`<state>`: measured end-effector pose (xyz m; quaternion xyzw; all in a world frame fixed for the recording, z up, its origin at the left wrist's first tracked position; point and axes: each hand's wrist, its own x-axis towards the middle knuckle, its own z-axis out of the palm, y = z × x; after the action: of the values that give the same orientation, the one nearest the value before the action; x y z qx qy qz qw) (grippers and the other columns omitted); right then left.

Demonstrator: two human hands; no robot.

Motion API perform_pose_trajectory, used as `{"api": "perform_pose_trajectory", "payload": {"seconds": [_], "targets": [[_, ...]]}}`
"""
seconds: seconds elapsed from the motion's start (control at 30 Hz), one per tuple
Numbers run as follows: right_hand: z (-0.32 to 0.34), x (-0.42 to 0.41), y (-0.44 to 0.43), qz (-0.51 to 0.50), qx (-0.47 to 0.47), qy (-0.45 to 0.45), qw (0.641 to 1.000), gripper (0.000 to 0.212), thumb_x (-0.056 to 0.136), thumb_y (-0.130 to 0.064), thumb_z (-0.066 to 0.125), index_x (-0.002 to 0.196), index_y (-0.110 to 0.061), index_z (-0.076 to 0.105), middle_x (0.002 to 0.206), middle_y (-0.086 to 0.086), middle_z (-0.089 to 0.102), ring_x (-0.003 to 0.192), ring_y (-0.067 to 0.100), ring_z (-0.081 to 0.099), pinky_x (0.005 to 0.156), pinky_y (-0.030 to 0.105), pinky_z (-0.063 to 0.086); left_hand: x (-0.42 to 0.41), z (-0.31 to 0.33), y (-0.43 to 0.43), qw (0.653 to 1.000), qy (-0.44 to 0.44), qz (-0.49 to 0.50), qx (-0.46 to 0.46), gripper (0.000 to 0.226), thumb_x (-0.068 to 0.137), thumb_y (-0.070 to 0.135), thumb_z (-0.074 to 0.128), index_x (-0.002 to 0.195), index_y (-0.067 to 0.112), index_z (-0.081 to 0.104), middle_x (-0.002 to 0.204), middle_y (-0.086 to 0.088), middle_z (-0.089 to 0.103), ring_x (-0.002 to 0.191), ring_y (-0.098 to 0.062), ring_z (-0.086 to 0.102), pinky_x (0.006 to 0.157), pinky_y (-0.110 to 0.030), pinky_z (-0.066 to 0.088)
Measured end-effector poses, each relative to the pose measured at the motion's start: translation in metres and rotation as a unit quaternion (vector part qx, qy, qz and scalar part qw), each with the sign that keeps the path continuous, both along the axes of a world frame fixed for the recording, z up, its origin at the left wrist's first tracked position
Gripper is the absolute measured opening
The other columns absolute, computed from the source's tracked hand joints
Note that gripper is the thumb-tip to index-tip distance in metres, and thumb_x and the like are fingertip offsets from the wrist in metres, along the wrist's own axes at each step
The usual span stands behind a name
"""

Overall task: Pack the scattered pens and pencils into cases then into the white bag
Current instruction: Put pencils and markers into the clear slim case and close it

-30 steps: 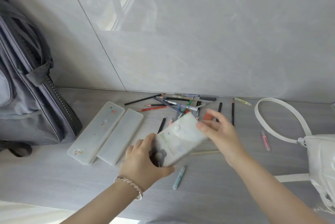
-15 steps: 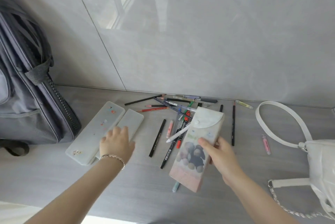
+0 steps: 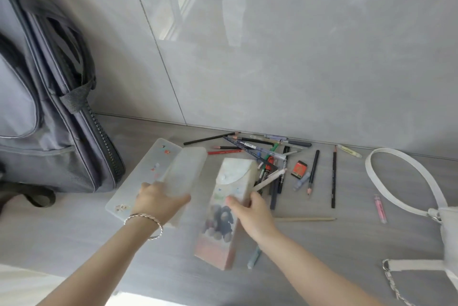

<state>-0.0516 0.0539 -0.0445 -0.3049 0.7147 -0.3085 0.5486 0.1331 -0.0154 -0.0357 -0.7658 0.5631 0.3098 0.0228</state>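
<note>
A tall printed pencil case [image 3: 224, 211] with a rounded flap leans on the grey table, and my right hand [image 3: 250, 214] grips its side. My left hand [image 3: 158, 200] holds the near end of a frosted plastic case [image 3: 183, 172], lifting it beside a second frosted case [image 3: 146, 174] with small stickers. Several pens and pencils [image 3: 262, 152] lie in a heap behind the printed case, along the wall. The white bag [image 3: 448, 236] sits at the right edge, its strap [image 3: 406, 176] looped on the table.
A grey backpack [image 3: 49, 107] leans against the wall at the left. Loose items lie around: a red eraser [image 3: 299, 169], a pink pen [image 3: 380, 207], a wooden pencil [image 3: 304, 219], a blue marker [image 3: 254, 258] near the printed case's base.
My left hand let go of the printed case, reached left and took hold of the frosted case. My right hand brought the printed case leftward and stood it on the table.
</note>
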Motion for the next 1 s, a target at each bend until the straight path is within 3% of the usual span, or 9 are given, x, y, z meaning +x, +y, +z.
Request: {"api": "perform_pose_trajectory", "payload": {"seconds": [0.07, 0.17, 0.3, 0.43, 0.57, 0.63, 0.8, 0.93, 1.0], "targets": [[-0.003, 0.029, -0.016, 0.023, 0.015, -0.011, 1.0, 0.035, 0.083, -0.037, 0.062, 0.101, -0.009, 0.053, 0.092, 0.0, 0.059, 0.089, 0.019, 0.057, 0.077, 0.028, 0.043, 0.006, 0.02, -0.005, 0.997, 0.071, 0.025, -0.019, 0.045, 0.053, 0.055, 0.056, 0.078, 0.018, 0.055, 0.085, -0.007, 0.054, 0.089, -0.027, 0.057, 0.075, -0.03, 0.045], [-0.005, 0.06, -0.033, 0.03, 0.039, -0.079, 0.996, 0.047, 0.078, -0.039, 0.065, 0.108, -0.006, 0.049, 0.103, 0.01, 0.061, 0.097, 0.029, 0.061, 0.088, 0.044, 0.05, 0.009, 0.036, -0.007, 0.992, 0.106, 0.056, -0.042, 0.06, 0.05, 0.057, 0.056, 0.088, 0.011, 0.057, 0.1, -0.015, 0.061, 0.071, -0.021, 0.056, 0.061, -0.028, 0.041], [0.003, 0.064, -0.037, 0.013, 0.028, -0.122, 0.992, 0.035, 0.094, -0.011, 0.047, 0.124, 0.008, 0.043, 0.087, 0.016, 0.059, 0.099, 0.035, 0.062, 0.097, 0.049, 0.045, 0.0, 0.042, 0.005, 0.99, 0.132, 0.032, -0.035, 0.056, 0.057, 0.056, 0.061, 0.093, 0.014, 0.055, 0.092, -0.005, 0.063, 0.079, -0.021, 0.06, 0.062, -0.029, 0.044], [0.017, 0.032, -0.036, -0.038, -0.014, -0.201, 0.979, 0.036, 0.097, -0.04, 0.036, 0.1, -0.014, 0.06, 0.097, 0.007, 0.064, 0.09, 0.02, 0.062, 0.091, 0.039, 0.051, -0.023, 0.046, 0.023, 0.986, 0.167, -0.025, 0.005, 0.041, 0.072, 0.047, 0.07, 0.097, 0.019, 0.054, 0.082, 0.006, 0.058, 0.073, -0.012, 0.055, 0.054, -0.019, 0.039], [0.03, -0.012, -0.03, -0.096, 0.025, -0.202, 0.974, 0.105, 0.055, -0.092, 0.03, 0.139, -0.029, 0.037, 0.145, -0.006, 0.042, 0.132, 0.015, 0.04, 0.113, 0.04, 0.03, -0.056, 0.045, 0.042, 0.966, 0.22, -0.124, 0.045, 0.051, 0.05, 0.066, 0.066, 0.085, 0.03, 0.055, 0.085, 0.008, 0.062, 0.078, -0.01, 0.061, 0.071, -0.025, 0.051], [0.039, -0.028, -0.024, -0.112, 0.01, -0.192, 0.975, 0.093, 0.07, -0.084, 0.02, 0.142, -0.026, 0.031, 0.148, -0.008, 0.035, 0.136, 0.014, 0.033, 0.113, 0.035, 0.025, -0.072, 0.043, 0.047, 0.954, 0.255, -0.153, 0.033, 0.062, 0.045, 0.069, 0.063, 0.088, 0.025, 0.062, 0.087, 0.0, 0.069, 0.08, -0.016, 0.065, 0.077, -0.032, 0.054], [0.035, -0.064, -0.006, -0.196, -0.047, -0.203, 0.958, 0.078, 0.081, -0.074, 0.018, 0.145, -0.029, 0.023, 0.145, -0.019, 0.019, 0.141, 0.008, 0.015, 0.117, 0.033, 0.01, -0.099, 0.048, 0.058, 0.906, 0.395, -0.139, 0.062, 0.032, 0.043, 0.056, 0.066, 0.066, 0.033, 0.066, 0.06, 0.019, 0.066, 0.056, 0.006, 0.058, 0.057, -0.009, 0.042], [-0.007, -0.077, 0.008, -0.245, -0.008, -0.207, 0.947, 0.119, 0.032, -0.101, 0.034, 0.135, -0.042, 0.041, 0.151, -0.013, 0.029, 0.141, 0.009, 0.022, 0.117, 0.044, 0.019, -0.096, 0.046, 0.062, 0.85, 0.491, -0.034, 0.187, 0.037, 0.041, 0.041, 0.066, 0.066, 0.015, 0.071, 0.062, 0.002, 0.07, 0.053, -0.008, 0.064, 0.047, -0.016, 0.047], [-0.008, -0.083, 0.015, -0.225, 0.004, -0.238, 0.945, 0.099, 0.051, -0.093, 0.04, 0.13, -0.033, 0.051, 0.137, -0.006, 0.051, 0.126, 0.016, 0.048, 0.108, 0.042, 0.036, -0.089, 0.042, 0.063, 0.786, 0.547, 0.052, 0.284, 0.058, 0.041, 0.036, 0.071, 0.09, 0.005, 0.07, 0.087, -0.012, 0.072, 0.076, -0.022, 0.07, 0.063, -0.035, 0.056]]}}
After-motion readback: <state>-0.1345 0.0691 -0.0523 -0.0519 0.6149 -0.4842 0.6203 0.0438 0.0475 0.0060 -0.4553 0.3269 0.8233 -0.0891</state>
